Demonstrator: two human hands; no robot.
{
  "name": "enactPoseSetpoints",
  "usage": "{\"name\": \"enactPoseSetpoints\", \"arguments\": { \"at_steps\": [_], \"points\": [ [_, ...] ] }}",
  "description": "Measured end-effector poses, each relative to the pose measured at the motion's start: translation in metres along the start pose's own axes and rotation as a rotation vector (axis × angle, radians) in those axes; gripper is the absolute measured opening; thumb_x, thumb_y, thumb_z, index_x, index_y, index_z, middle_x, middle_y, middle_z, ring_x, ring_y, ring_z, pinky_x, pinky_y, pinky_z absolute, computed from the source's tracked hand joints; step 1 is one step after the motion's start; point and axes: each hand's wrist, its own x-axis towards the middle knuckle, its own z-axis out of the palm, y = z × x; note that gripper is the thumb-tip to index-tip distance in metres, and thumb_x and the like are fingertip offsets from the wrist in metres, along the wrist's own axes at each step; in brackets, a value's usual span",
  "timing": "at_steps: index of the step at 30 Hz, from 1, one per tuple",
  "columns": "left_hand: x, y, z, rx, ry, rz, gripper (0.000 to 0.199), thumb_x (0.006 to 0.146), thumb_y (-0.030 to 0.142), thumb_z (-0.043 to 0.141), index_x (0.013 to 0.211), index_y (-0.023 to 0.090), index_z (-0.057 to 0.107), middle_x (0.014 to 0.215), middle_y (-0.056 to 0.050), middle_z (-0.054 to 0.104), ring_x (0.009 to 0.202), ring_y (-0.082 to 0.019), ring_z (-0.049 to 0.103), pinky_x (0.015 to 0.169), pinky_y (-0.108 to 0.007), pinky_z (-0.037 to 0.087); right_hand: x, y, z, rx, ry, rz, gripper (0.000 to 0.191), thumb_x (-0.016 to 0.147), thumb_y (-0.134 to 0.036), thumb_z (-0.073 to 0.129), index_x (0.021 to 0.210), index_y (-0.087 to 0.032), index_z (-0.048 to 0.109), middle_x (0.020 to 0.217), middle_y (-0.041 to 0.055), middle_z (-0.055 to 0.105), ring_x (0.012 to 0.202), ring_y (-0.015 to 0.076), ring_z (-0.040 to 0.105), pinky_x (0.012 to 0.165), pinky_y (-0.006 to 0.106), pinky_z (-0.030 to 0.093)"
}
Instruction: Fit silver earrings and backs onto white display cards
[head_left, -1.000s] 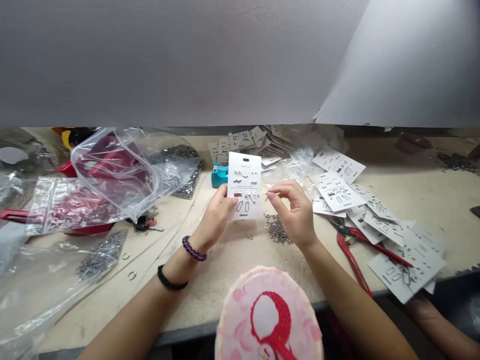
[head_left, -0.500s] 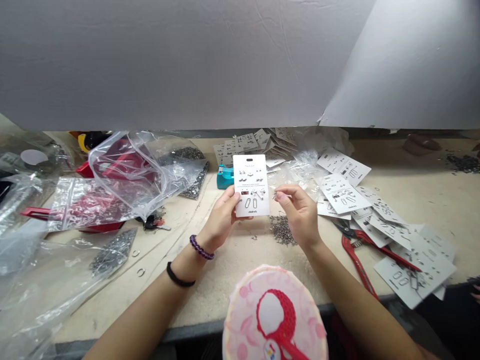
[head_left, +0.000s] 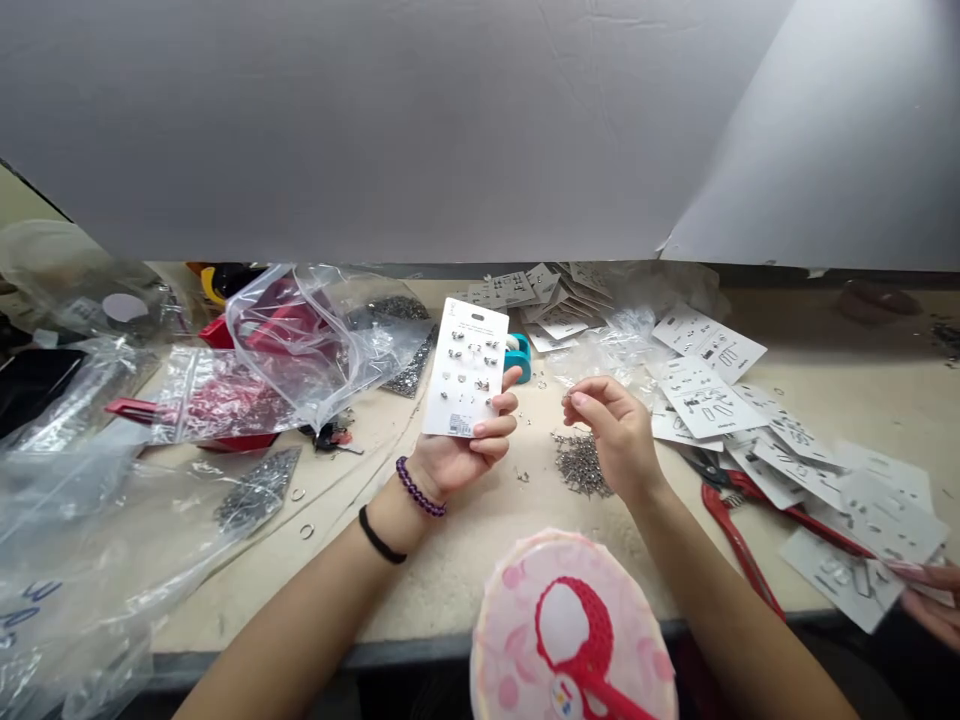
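The left hand [head_left: 459,455] clamps its fingers on a white earring card [head_left: 466,368], tilted up off the desk [head_left: 465,560], seemingly to show its back. The right hand [head_left: 615,430], just beside it, pinches something tiny (too small to identify) above the pile of metal bits [head_left: 581,466], within easy reach

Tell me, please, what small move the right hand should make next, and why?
Probably bring the right hand left to the white card in the left hand: its fingertips pinch a tiny metal piece, and the card, turned back-side up, shows posts poking through.
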Motion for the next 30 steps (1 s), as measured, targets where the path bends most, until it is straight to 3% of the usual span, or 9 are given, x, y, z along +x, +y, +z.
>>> {"name": "enactPoseSetpoints", "arguments": {
  "at_steps": [5, 7, 10, 12, 15, 19, 22, 26, 30],
  "points": [
    [0.000, 0.001, 0.000, 0.026, -0.027, -0.025, 0.037, 0.088, 0.031, 0.033, 0.116, 0.013, 0.047, 0.071, -0.003, 0.048, 0.044, -0.006, 0.036, 0.036, -0.014, 0.033, 0.005, -0.001, -0.011, -0.827, -0.051, -0.117, 0.011, 0.068, -0.015, 0.050, 0.058, -0.021, 0.049, 0.062, 0.0004, 0.052, 0.063, 0.0168, 0.047, 0.059, 0.031, 0.036],
    [0.000, 0.001, 0.000, 0.040, -0.026, -0.025, 0.037, 0.088, 0.032, 0.034, 0.115, 0.012, 0.048, 0.071, -0.003, 0.047, 0.044, -0.006, 0.035, 0.036, -0.014, 0.033, 0.007, -0.001, -0.014, -1.021, -0.013, -0.189, 0.012, 0.066, -0.013, 0.048, 0.058, -0.021, 0.050, 0.068, 0.0027, 0.056, 0.072, 0.0204, 0.049, 0.064, 0.034, 0.037],
    [0.001, 0.000, 0.000, 0.083, -0.001, -0.019, 0.037, 0.088, 0.034, 0.033, 0.111, 0.011, 0.051, 0.071, -0.003, 0.047, 0.044, -0.006, 0.034, 0.036, -0.014, 0.032, 0.008, 0.000, -0.013, -0.953, 0.000, -0.244, 0.011, 0.071, -0.015, 0.047, 0.071, -0.021, 0.057, 0.080, 0.0045, 0.060, 0.082, 0.0221, 0.052, 0.070, 0.035, 0.040],
    [0.001, 0.001, 0.001, 0.106, 0.031, 0.012, 0.035, 0.088, 0.033, 0.032, 0.106, 0.010, 0.052, 0.070, -0.003, 0.047, 0.043, -0.005, 0.033, 0.035, -0.014, 0.031, 0.006, 0.001, -0.010, -0.830, -0.021, -0.240, 0.011, 0.075, -0.019, 0.048, 0.077, -0.021, 0.058, 0.081, 0.0040, 0.061, 0.079, 0.0198, 0.054, 0.069, 0.034, 0.043],
    [0.001, 0.006, 0.001, 0.113, 0.089, 0.136, 0.031, 0.089, 0.029, 0.029, 0.096, 0.012, 0.054, 0.072, -0.004, 0.049, 0.044, -0.006, 0.035, 0.036, -0.014, 0.031, 0.003, 0.004, -0.005, -0.733, -0.065, -0.182, 0.011, 0.077, -0.022, 0.048, 0.076, -0.020, 0.058, 0.079, 0.0030, 0.062, 0.071, 0.0169, 0.055, 0.062, 0.031, 0.044],
    [-0.001, 0.016, 0.001, 0.140, 0.135, 0.339, 0.028, 0.089, 0.027, 0.029, 0.093, 0.015, 0.054, 0.076, -0.006, 0.053, 0.048, -0.007, 0.039, 0.038, -0.014, 0.033, 0.004, 0.003, 0.000, -0.614, -0.077, -0.079, 0.013, 0.078, -0.027, 0.050, 0.082, -0.019, 0.060, 0.082, 0.0042, 0.063, 0.074, 0.0170, 0.057, 0.060, 0.030, 0.045],
    [-0.003, 0.018, 0.001, 0.171, 0.112, 0.285, 0.028, 0.088, 0.026, 0.029, 0.097, 0.015, 0.054, 0.079, -0.007, 0.055, 0.050, -0.008, 0.040, 0.040, -0.015, 0.034, 0.015, -0.007, 0.005, -0.480, -0.080, -0.034, 0.021, 0.080, -0.032, 0.049, 0.093, -0.018, 0.059, 0.089, 0.0057, 0.063, 0.081, 0.0178, 0.058, 0.066, 0.032, 0.047],
    [-0.004, 0.014, 0.003, 0.116, 0.064, 0.147, 0.034, 0.087, 0.035, 0.030, 0.103, 0.016, 0.053, 0.081, -0.009, 0.054, 0.052, -0.009, 0.040, 0.040, -0.017, 0.034, 0.045, -0.019, 0.017, -0.603, -0.137, -0.133, 0.025, 0.080, -0.028, 0.049, 0.103, -0.018, 0.056, 0.103, 0.0091, 0.061, 0.095, 0.0213, 0.055, 0.076, 0.038, 0.046],
    [-0.007, 0.018, 0.009, 0.131, 0.049, 0.250, 0.044, 0.084, 0.047, 0.028, 0.104, 0.016, 0.053, 0.079, -0.009, 0.053, 0.051, -0.010, 0.037, 0.038, -0.017, 0.031, 0.077, -0.016, 0.030, -0.809, -0.217, -0.255, 0.039, 0.078, -0.032, 0.053, 0.114, -0.018, 0.051, 0.118, 0.0123, 0.053, 0.109, 0.0258, 0.048, 0.089, 0.044, 0.040]
  ]
}}
